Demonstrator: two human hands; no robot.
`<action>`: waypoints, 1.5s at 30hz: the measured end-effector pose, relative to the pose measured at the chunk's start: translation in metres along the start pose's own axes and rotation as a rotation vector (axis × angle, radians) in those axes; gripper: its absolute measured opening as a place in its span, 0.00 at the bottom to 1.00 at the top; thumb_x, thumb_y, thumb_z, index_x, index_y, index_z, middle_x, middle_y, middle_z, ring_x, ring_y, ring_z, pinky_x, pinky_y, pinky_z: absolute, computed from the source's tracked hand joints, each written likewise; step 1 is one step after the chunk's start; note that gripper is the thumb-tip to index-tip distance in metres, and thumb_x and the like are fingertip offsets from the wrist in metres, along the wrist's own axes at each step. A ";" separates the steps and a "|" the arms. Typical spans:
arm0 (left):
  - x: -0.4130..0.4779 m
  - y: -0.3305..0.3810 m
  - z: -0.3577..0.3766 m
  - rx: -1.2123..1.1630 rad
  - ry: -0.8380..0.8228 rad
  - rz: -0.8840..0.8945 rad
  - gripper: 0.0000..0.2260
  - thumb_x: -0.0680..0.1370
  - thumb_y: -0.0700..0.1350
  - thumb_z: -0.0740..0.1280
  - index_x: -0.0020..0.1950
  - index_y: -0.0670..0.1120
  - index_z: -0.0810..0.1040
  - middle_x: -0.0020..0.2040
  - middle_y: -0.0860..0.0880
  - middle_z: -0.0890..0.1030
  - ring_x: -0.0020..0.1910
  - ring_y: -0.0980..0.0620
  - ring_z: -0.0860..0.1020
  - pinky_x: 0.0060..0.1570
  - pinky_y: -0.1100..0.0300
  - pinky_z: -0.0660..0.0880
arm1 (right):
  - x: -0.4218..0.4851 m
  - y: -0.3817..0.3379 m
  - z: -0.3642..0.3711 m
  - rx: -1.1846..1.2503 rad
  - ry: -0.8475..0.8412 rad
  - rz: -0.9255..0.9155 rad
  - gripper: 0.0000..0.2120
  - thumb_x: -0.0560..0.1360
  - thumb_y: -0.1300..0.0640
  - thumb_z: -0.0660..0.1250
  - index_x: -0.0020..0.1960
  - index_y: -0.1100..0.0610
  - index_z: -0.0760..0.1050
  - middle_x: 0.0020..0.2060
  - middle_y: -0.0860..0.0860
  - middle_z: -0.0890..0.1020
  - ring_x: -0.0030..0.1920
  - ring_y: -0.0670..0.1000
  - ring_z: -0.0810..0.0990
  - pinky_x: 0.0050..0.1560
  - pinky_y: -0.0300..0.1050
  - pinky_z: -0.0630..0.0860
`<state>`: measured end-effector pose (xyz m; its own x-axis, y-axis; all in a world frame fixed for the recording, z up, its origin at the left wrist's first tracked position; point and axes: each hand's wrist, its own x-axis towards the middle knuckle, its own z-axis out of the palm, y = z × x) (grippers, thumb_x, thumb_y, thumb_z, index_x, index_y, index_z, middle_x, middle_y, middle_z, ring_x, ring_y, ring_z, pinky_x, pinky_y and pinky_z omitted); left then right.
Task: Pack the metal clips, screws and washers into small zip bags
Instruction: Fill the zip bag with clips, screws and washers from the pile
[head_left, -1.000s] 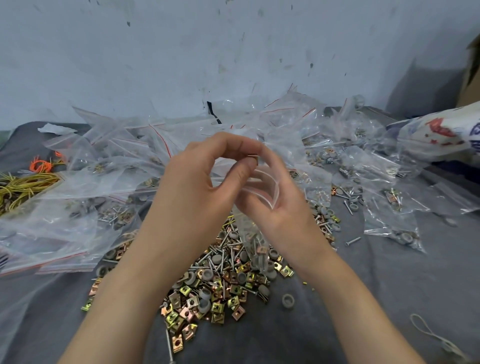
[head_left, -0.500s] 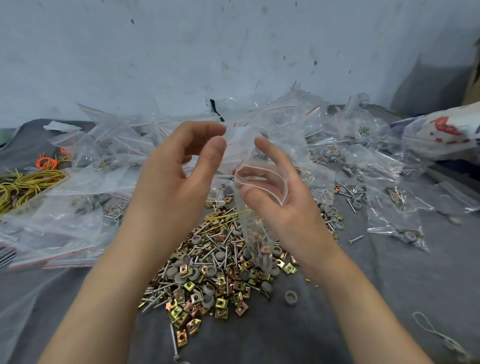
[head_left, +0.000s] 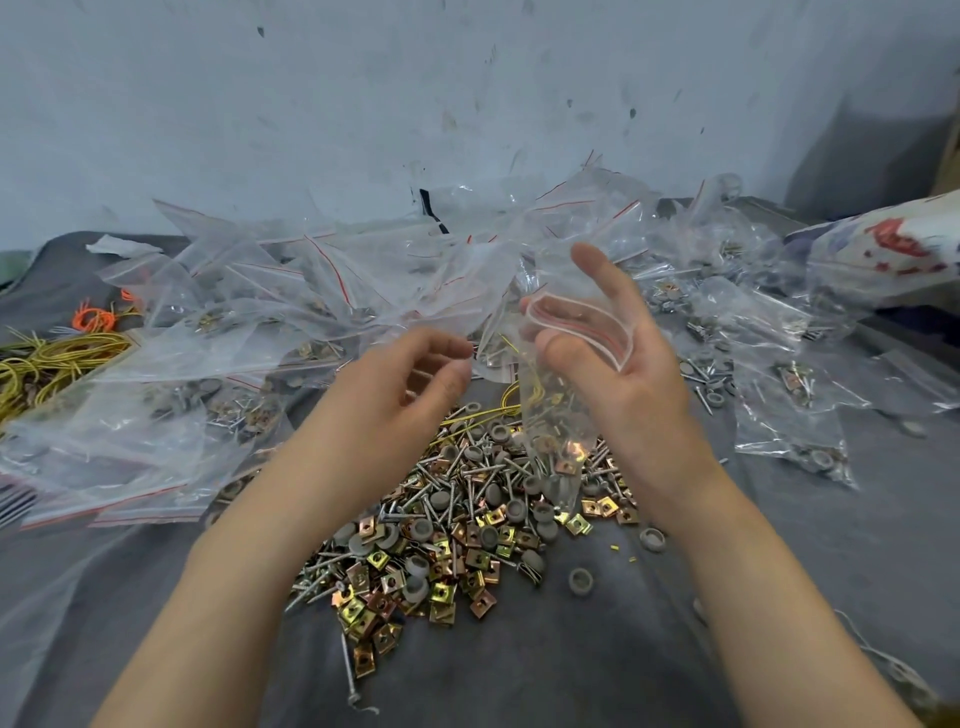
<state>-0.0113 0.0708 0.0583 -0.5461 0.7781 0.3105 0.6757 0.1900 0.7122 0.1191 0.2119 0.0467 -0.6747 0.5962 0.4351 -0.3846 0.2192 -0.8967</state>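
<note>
**Inspector:** Location of the zip bag (head_left: 550, 415)?

**Observer:** It hangs directly above the pile (head_left: 457, 519) of clips, screws and washers. Its mouth gapes and a few pieces lie in its bottom.

**Inspector:** Hands?

**Observer:** The right hand (head_left: 634, 374) is raised over the pile. Its thumb pinches the bag's rim against the fingers, with the index finger extended. The left hand (head_left: 405, 379) is above the pile's left side, fingers loosely curled, with nothing seen in them.

**Inspector:** Markings?

**Observer:** The printed sack (head_left: 883, 249), far right of the pile, has red print too blurred to read.
</note>
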 end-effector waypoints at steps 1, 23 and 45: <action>0.000 -0.002 0.001 0.038 -0.067 -0.014 0.08 0.80 0.51 0.64 0.58 0.56 0.78 0.48 0.59 0.80 0.46 0.64 0.78 0.46 0.67 0.76 | 0.000 0.000 -0.002 -0.001 0.014 -0.003 0.29 0.80 0.66 0.67 0.76 0.49 0.65 0.55 0.50 0.84 0.58 0.45 0.83 0.55 0.33 0.77; -0.017 -0.012 0.031 0.397 -0.564 -0.057 0.07 0.80 0.53 0.65 0.57 0.61 0.77 0.46 0.61 0.78 0.45 0.65 0.77 0.41 0.71 0.70 | 0.001 -0.001 -0.019 -0.012 0.104 -0.020 0.28 0.79 0.66 0.67 0.76 0.50 0.66 0.54 0.48 0.86 0.59 0.44 0.82 0.56 0.35 0.77; -0.033 -0.009 0.037 0.488 -0.453 0.041 0.06 0.81 0.52 0.63 0.55 0.53 0.75 0.54 0.58 0.75 0.54 0.58 0.73 0.56 0.61 0.71 | -0.009 -0.011 -0.026 -0.028 0.093 -0.039 0.29 0.77 0.60 0.68 0.76 0.48 0.66 0.55 0.45 0.85 0.61 0.47 0.82 0.60 0.37 0.77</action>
<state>0.0192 0.0659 0.0181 -0.3249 0.9449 -0.0394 0.8963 0.3209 0.3062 0.1453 0.2240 0.0505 -0.5976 0.6557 0.4614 -0.3907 0.2644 -0.8817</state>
